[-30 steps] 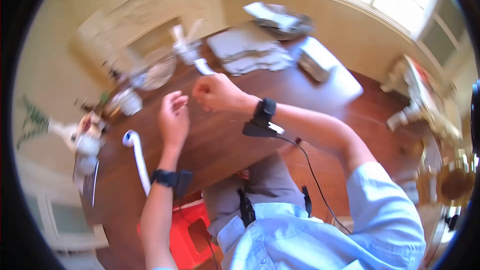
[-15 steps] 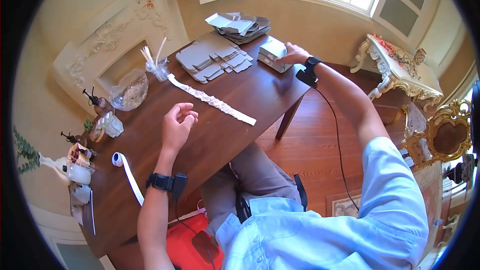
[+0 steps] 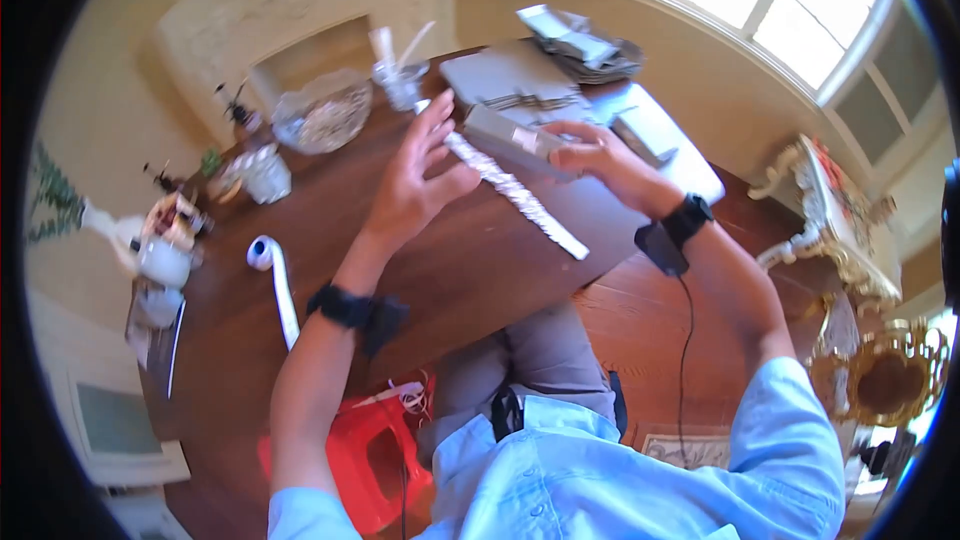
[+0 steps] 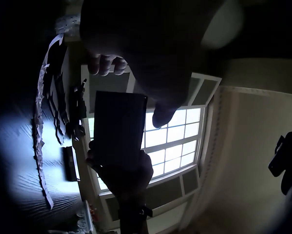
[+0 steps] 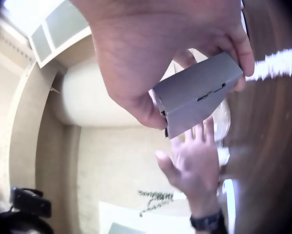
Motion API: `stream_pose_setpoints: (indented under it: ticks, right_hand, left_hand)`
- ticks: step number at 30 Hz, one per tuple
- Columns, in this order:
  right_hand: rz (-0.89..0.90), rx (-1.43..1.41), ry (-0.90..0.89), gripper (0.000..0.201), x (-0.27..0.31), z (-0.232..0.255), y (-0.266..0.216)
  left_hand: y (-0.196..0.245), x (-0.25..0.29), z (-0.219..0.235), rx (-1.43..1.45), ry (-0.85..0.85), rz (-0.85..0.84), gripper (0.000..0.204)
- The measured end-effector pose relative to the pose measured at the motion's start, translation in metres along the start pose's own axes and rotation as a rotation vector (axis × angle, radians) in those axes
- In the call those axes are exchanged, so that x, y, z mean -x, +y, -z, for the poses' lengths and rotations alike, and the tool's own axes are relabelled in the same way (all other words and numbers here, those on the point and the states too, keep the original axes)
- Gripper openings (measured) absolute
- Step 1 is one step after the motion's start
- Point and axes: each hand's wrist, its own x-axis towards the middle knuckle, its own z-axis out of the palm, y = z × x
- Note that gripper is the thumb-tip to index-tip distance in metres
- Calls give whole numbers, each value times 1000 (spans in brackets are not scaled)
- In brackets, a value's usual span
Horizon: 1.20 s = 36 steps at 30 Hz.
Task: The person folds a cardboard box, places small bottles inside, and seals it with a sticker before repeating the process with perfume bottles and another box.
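Observation:
My right hand (image 3: 608, 165) holds a small grey cardboard box (image 3: 510, 138) above the table, gripping it near one end. In the right wrist view, the thumb and fingers hold opposite sides of the box (image 5: 199, 90), which has small slots along an edge. My left hand (image 3: 415, 180) is close to the box's other end, fingers extended and thumb spread, with nothing in it. The left wrist view shows the box (image 4: 119, 129) as a dark shape against the window. Below the hands, a crinkled white strip (image 3: 525, 202) lies across the table.
Flattened grey cartons (image 3: 515, 75) and a pile of folded card (image 3: 585, 45) occupy the far side. Another grey box (image 3: 645, 137) stands at the right. A white tape roll (image 3: 262, 253) trails at the left, near a glass bowl (image 3: 322, 112). A red stool (image 3: 350, 470) is below.
My right hand reached to the boxes at the table's right, then brought one leftward in its grip. My left hand has moved forward and its fingers have straightened. The head view has turned.

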Motion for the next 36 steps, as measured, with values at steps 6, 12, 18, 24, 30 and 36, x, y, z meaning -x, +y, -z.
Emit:
stream_pose_setpoints:
  ticks: [6, 12, 18, 24, 30, 36]
  right_hand:
    - [-74, -190, -257, 62, -64, -131, 12]
    - [2, 61, -177, 68, -107, -186, 41]
    - [552, 518, -69, 48, -138, -181, 61]
    - [576, 297, 56, 27, -157, -185, 39]
    - [696, 376, 115, 22, -162, -190, 40]
    - [691, 434, 83, 19, -167, -187, 35]
  left_hand:
    - [-12, 0, 78, -85, 230, 156, 41]
    - [-71, 10, 113, 53, 391, 311, 42]
    - [-97, 17, 122, 86, 404, 205, 40]
    - [-101, 11, 112, 65, 445, 162, 41]
    - [-96, 10, 106, 30, 482, 123, 42]
    - [-95, 10, 104, 4, 481, 135, 41]
